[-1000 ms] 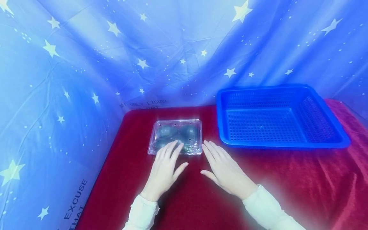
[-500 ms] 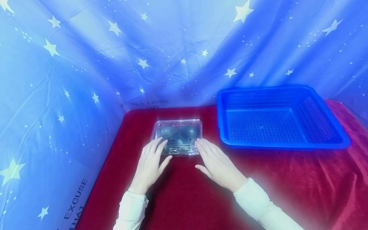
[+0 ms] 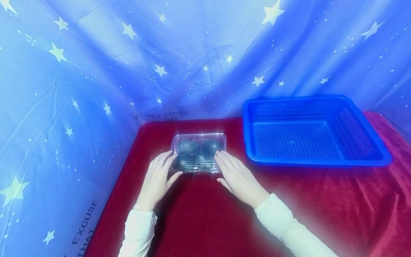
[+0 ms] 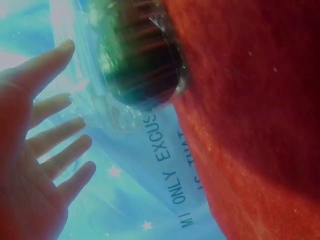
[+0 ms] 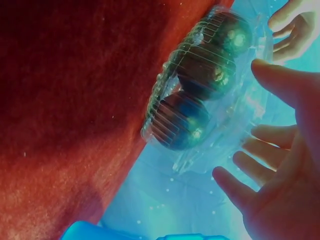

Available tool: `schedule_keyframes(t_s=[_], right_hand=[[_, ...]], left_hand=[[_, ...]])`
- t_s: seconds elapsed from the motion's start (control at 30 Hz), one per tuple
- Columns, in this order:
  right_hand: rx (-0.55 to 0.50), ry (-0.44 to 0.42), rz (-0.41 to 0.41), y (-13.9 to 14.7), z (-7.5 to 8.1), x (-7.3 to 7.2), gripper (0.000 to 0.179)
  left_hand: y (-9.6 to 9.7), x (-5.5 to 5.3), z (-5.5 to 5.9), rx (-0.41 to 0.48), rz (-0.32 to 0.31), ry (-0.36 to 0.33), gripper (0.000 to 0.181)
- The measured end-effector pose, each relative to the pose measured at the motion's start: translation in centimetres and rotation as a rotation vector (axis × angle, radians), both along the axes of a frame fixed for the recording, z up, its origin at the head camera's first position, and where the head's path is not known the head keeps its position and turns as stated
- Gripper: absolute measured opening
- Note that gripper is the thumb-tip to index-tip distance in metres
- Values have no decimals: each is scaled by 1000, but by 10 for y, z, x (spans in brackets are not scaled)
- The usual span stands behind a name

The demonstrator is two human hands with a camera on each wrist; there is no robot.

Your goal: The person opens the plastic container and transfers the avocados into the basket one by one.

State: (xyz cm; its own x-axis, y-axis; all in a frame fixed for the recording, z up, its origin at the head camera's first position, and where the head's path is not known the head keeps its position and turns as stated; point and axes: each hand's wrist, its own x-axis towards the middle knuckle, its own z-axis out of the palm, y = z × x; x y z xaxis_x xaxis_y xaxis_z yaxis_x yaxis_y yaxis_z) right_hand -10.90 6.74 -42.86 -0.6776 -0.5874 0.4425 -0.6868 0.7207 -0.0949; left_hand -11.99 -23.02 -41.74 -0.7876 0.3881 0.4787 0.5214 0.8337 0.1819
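Note:
On the red cloth sits a closed clear plastic clamshell box (image 3: 196,167) with small holes in its lid. Dark green, round fruits (image 5: 206,72) fill it, three of them visible through the ribbed side in the right wrist view. My left hand (image 3: 156,180) is at the box's left front corner, fingers extended and thumb apart. My right hand (image 3: 239,178) mirrors it at the right front corner, fingertips overlapping the lid's edge in the head view. In both wrist views the fingers are spread beside the box, and neither hand grips it.
A blue perforated plastic basket (image 3: 292,162) stands to the right of the box, toward the back of the red-covered table (image 3: 199,221). A blue curtain (image 3: 192,43) with white stars hangs behind and along the left side.
My left hand has moved left, off the front of the box to its left corner. My right hand has shifted left and slightly forward onto the right corner. The box has stayed put.

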Motion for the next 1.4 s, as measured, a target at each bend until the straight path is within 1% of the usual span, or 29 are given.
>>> schedule_keyframes(t_s=[0.17, 0.27, 0.5, 0.7, 0.87, 1.1, 1.27, 1.4], right_hand=[[-6, 14, 6, -3, -2, -4, 70], [-12, 20, 3, -4, -2, -7, 70], [-16, -2, -4, -7, -2, -11, 66], [-26, 18, 1, -8, -2, -13, 61], [-32, 27, 3, -9, -3, -15, 59], [-32, 4, -8, -10, -5, -16, 61], [-43, -21, -6, -11, -4, -15, 60], [-57, -17, -1, -11, -2, -15, 59]], left_hand=[[-5, -3, -2, 28, 2, -3, 62], [-7, -4, -2, 37, 5, -20, 62], [-9, -5, -1, 25, 21, -71, 64], [-11, -5, -1, 9, 31, -96, 64], [-13, -5, -2, -3, 23, -89, 62], [-14, -6, -2, -22, 33, -86, 61], [-14, -5, -1, -64, 28, -42, 61], [-12, -7, 1, -75, -18, 2, 60]])
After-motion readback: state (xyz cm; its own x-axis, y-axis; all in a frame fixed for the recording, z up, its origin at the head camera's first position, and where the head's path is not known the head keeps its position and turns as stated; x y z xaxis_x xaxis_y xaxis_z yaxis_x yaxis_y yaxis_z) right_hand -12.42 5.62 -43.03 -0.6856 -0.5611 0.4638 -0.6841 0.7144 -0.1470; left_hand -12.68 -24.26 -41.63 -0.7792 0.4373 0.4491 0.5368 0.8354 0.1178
